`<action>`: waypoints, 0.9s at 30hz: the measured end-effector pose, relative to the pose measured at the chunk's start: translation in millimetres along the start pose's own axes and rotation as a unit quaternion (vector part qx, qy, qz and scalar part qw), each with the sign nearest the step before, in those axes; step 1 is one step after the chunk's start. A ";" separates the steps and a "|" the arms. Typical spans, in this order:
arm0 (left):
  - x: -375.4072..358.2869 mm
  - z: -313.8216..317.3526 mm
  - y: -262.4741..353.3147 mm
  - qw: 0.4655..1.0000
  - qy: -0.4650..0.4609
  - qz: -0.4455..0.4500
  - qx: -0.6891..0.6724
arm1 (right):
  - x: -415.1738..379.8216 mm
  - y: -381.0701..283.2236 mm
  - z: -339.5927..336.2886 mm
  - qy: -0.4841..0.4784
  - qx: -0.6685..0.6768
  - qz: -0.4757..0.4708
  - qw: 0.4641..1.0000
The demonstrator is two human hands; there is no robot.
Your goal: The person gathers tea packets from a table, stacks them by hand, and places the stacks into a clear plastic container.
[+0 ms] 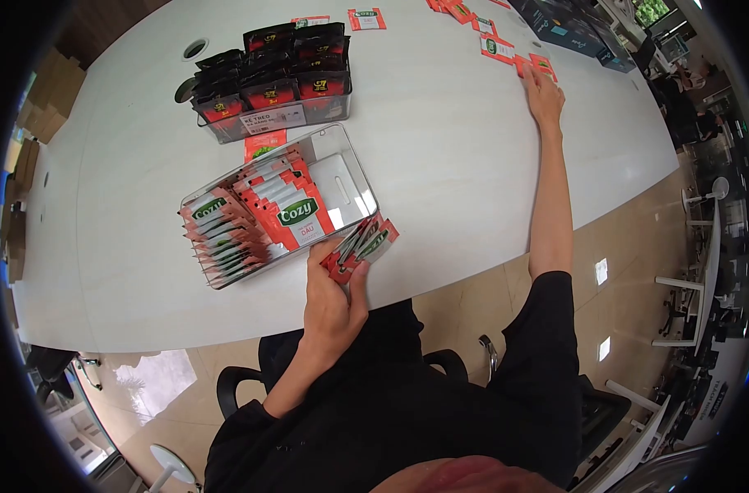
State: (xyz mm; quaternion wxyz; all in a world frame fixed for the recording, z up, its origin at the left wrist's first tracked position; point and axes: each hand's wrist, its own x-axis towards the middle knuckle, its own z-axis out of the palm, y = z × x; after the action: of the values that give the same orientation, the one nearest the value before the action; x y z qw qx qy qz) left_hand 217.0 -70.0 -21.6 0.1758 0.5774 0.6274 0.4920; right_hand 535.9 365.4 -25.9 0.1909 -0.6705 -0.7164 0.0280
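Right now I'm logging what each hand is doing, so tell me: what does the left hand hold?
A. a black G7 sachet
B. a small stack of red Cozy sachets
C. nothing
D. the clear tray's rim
B: the left hand grips a small stack of red Cozy sachets beside the clear tray, while the right hand reaches to loose sachets farther off.

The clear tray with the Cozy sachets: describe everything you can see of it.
The clear tray looks like transparent plastic, rectangular with rounded corners, lying flat and angled on the white table. Red-and-white Cozy sachets stand in packed rows across most of it; the end toward the table's middle is bare. The left hand, gripping a small bundle of sachets, is at its near edge. A darker tray of black packets sits beyond, apart.
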 end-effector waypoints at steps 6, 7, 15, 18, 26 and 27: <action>-0.6 1.2 -1.2 1.000 0.000 -0.007 -0.002 | -0.6 8.9 25.6 0.174 0.077 -0.057 0.980; -0.3 1.1 -1.2 1.000 0.001 -0.008 0.000 | 2.1 9.7 33.6 0.228 0.069 -0.098 0.966; -1.4 2.3 -2.0 1.000 0.003 -0.015 -0.013 | -25.5 -32.9 8.3 0.042 0.143 -0.123 0.981; 0.6 1.6 -1.6 1.000 0.001 0.014 0.010 | -32.4 -45.9 5.0 0.042 0.191 -0.182 0.964; -1.1 1.6 -3.6 1.000 0.001 -0.008 -0.016 | -41.3 -80.3 -3.7 0.149 0.280 -0.177 0.932; -1.4 1.2 -4.2 0.999 -0.003 -0.018 -0.028 | -46.6 -86.6 -8.8 0.090 0.336 -0.155 0.925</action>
State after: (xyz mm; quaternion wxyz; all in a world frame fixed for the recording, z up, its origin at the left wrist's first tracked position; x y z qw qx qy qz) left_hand 216.0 -70.1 -26.1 0.2023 0.5626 0.6233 0.5041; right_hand 457.7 309.6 -3.1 0.4709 -0.4474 -0.7395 0.1766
